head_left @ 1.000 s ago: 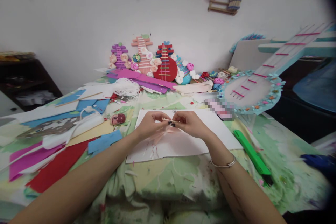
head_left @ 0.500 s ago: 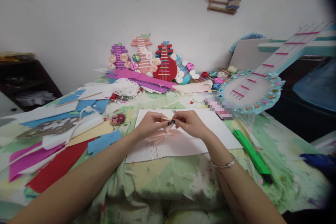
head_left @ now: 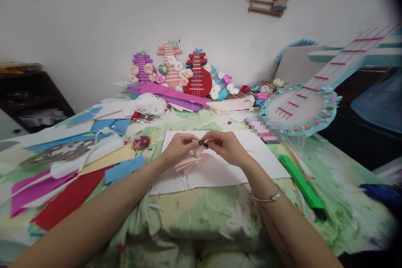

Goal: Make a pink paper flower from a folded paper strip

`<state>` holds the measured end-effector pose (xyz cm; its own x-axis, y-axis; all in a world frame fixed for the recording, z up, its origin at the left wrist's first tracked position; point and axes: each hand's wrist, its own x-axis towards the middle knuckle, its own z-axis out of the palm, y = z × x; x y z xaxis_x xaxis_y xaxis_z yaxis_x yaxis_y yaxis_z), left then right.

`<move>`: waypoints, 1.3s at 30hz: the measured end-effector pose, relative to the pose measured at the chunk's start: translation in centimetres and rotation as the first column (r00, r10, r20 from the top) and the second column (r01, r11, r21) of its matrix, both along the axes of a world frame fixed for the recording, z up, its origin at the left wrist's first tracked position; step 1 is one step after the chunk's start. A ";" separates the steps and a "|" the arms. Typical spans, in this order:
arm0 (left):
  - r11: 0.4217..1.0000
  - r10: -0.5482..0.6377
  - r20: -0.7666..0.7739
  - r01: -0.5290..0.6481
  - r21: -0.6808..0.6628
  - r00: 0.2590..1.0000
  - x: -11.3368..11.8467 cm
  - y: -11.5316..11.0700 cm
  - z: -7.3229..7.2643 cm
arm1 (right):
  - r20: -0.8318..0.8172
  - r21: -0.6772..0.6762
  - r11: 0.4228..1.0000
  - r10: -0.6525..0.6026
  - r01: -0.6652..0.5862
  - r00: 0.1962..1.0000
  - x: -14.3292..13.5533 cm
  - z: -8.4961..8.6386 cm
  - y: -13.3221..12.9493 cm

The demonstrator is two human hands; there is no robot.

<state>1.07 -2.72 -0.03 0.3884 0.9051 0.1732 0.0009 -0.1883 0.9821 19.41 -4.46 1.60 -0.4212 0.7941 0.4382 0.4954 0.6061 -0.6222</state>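
Observation:
My left hand [head_left: 181, 147] is closed in a pinch over the white sheet [head_left: 270, 165]. Its fingertips meet those of my right hand [head_left: 224, 146], which is pinched as well. Between and just below the fingers is a pale pink paper piece [head_left: 197, 151], and both hands grip its upper end. Folded, pointed flaps of pale pink paper [head_left: 190, 163] fan out beneath. The fingers partly hide the pinched part. A thin light stick [head_left: 249, 150] lies on the sheet, right of my right hand.
A green utility knife [head_left: 301, 186] lies at the right. Blue paper pieces [head_left: 125, 169], a red sheet [head_left: 73, 197] and a white face mask [head_left: 103, 148] spread on the left. Small decorated lutes [head_left: 197, 81] lean on the wall; a large pale-blue one [head_left: 301, 106] stands right.
The thin stick that was between my fingers is gone from them; one now shows on the sheet to the right. My fingertips have shifted slightly left, onto the pink paper.

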 end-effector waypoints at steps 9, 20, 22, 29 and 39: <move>0.993 0.100 -0.017 -0.099 0.069 0.995 0.2 -0.1 0.1 | -0.007 -0.024 0.999 -0.036 0.036 0.999 -0.3 -0.3 0.3; 0.967 0.102 -0.125 -0.068 0.247 0.987 -0.1 -0.1 0.0 | 0.092 0.056 0.992 -0.122 0.117 0.988 0.0 -0.3 0.4; 0.961 0.108 -0.136 -0.069 0.269 0.985 -0.1 0.0 -0.1 | 0.095 0.063 0.990 -0.134 0.129 0.986 0.0 -0.3 0.4; 0.956 0.116 -0.184 -0.059 0.287 0.976 -0.1 -0.2 0.2 | 0.076 0.050 0.986 -0.164 0.161 0.983 -0.1 -0.7 0.7; 0.934 0.135 -0.215 -0.052 0.353 0.967 -0.2 -0.2 0.1 | 0.037 0.022 0.990 -0.142 0.141 0.989 -0.1 -0.3 0.4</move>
